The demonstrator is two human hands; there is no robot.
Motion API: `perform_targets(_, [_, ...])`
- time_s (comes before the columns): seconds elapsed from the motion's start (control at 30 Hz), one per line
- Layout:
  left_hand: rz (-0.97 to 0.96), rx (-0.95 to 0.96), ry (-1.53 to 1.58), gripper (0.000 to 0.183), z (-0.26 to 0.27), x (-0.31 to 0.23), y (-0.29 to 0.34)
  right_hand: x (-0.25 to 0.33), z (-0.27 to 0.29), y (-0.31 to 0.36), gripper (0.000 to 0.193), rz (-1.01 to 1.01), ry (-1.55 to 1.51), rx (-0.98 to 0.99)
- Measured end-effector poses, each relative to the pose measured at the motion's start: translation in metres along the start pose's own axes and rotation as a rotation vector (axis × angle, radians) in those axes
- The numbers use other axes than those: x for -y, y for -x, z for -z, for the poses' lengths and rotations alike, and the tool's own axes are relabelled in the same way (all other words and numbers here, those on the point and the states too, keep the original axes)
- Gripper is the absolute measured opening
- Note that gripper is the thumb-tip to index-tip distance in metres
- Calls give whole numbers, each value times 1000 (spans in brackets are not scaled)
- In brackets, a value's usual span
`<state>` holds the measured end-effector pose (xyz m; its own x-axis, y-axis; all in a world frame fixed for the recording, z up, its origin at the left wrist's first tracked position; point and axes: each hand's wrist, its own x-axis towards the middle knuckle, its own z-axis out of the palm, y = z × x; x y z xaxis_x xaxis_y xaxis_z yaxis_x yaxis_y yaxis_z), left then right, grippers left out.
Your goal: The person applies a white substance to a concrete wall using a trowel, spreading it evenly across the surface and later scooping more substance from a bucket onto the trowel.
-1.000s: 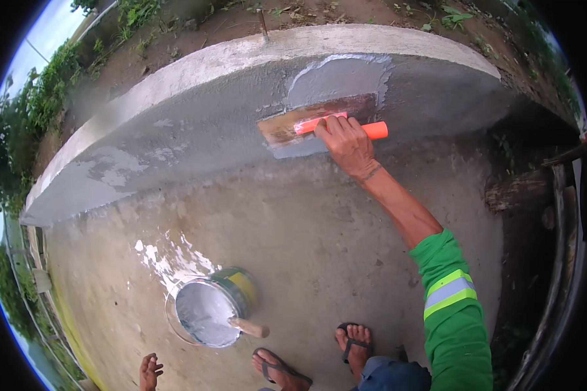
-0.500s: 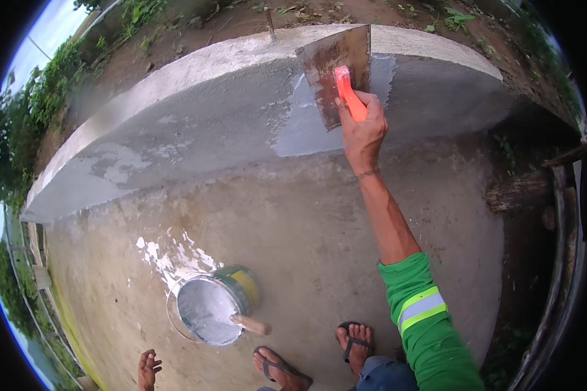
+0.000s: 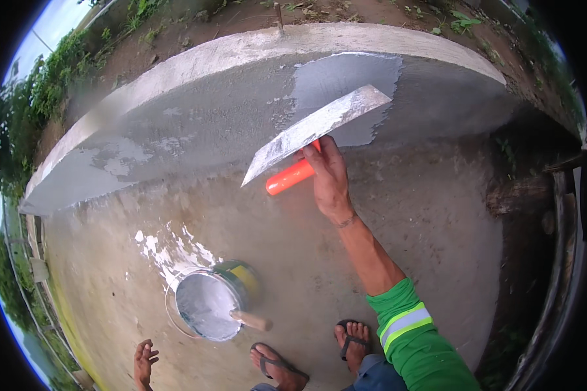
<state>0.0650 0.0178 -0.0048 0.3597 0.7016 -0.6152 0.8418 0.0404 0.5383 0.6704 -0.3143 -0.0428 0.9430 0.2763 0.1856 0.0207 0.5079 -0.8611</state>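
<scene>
My right hand (image 3: 331,177) grips the orange handle of a plastering trowel (image 3: 316,127). The blade is tilted away from the wall, its underside smeared with white paste. Behind it, a pale wet patch of paste (image 3: 346,78) covers part of the low grey wall (image 3: 228,111). My left hand (image 3: 145,362) hangs low at the bottom left, fingers apart and slightly curled, holding nothing. Right of that hand stands a bucket (image 3: 244,281) with white paste inside. A wooden handle (image 3: 251,320) sticks out over its rim; the tool's other end is hidden in the paste.
White paste splatters (image 3: 169,251) lie on the concrete floor (image 3: 306,260) behind the bucket. My sandalled feet (image 3: 279,368) stand near the lower edge. Wooden poles (image 3: 564,247) run along the right side, and a thin metal rod (image 3: 278,18) rises behind the wall.
My right hand has drawn the trowel off the wall, down and to the left, turning its blade over. More of the pale patch shows. The left hand has shifted up slightly.
</scene>
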Motion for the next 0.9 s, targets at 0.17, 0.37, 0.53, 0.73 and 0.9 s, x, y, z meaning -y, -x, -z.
perform_targets(0.17, [25,4,10,49,1,16,-6,-47,98,9,30,-290,-223,-96])
perform_targets(0.37, [73,-18,-9,49,11,33,-1,-106,139,-6,26,-516,-55,-19])
perform_targets(0.53, [123,-25,-17,48,9,35,8,-123,149,-21,25,-532,-23,11])
perform_targets(0.73, [133,-39,-6,45,8,33,12,-130,151,-31,29,-511,-87,50])
perform_targets(0.9, [112,-31,-2,44,7,28,12,-117,145,-40,33,-519,-148,63])
